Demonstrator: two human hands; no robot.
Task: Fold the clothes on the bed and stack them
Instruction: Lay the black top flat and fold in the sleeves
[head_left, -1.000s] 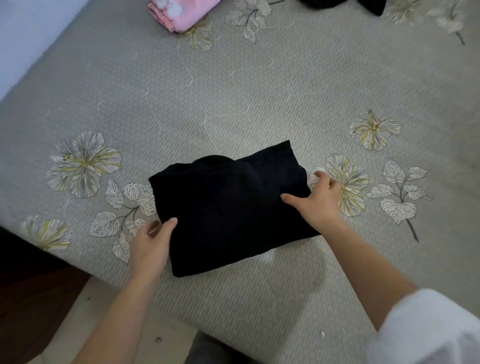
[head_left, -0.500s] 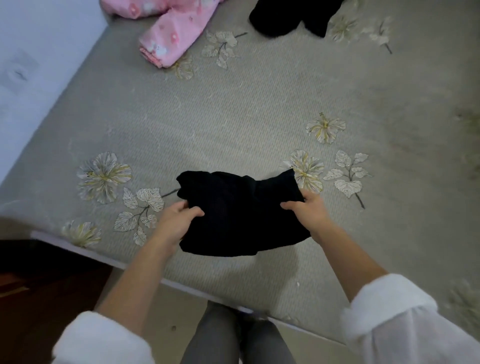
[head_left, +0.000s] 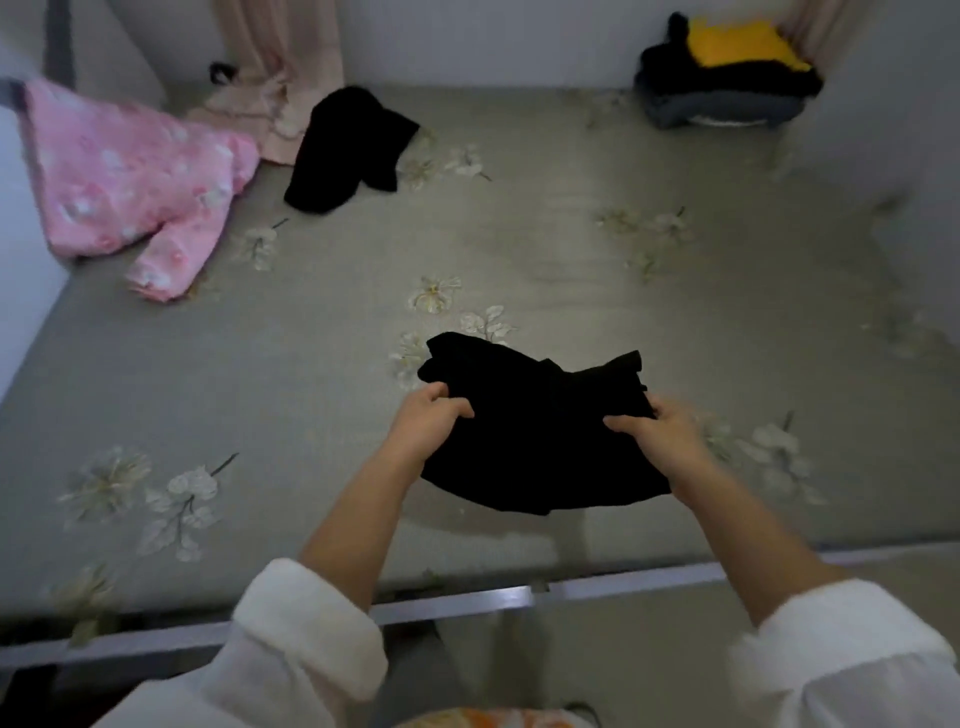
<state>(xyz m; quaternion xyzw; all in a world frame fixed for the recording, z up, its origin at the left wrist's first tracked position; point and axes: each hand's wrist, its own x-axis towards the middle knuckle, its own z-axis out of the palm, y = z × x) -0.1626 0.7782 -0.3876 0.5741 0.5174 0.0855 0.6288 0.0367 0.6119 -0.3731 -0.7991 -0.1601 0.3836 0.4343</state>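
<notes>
A folded black knit garment (head_left: 540, 431) is held up just above the grey woven bed (head_left: 322, 374) printed with pale flowers, near the bed's six o'clock edge. The left hand (head_left: 426, 423) has its grip closed on the garment's nine o'clock side, thumb on top and fingers curled underneath. The right hand (head_left: 657, 436) has its grip closed on the three o'clock side in the same way, thumb lying across the cloth. The bundle sags a little between the two hands, and its lower edge hangs clear of the bed surface, casting a soft shadow below.

Both forearms are bare, with rolled white fleece sleeves (head_left: 311, 629) at the bottom of the view.

At ten o'clock on the bed lies a crumpled pink fleece garment with white spots (head_left: 130, 176), one sleeve stretched toward the middle. Near twelve o'clock, slightly left, a loose black garment (head_left: 348, 150) lies unfolded. At two o'clock, in the far corner against the wall, sits a stack of folded clothes (head_left: 727, 78), dark pieces below and a yellow one on top. A grey metal bed rail (head_left: 467, 605) runs along the six o'clock edge.
</notes>
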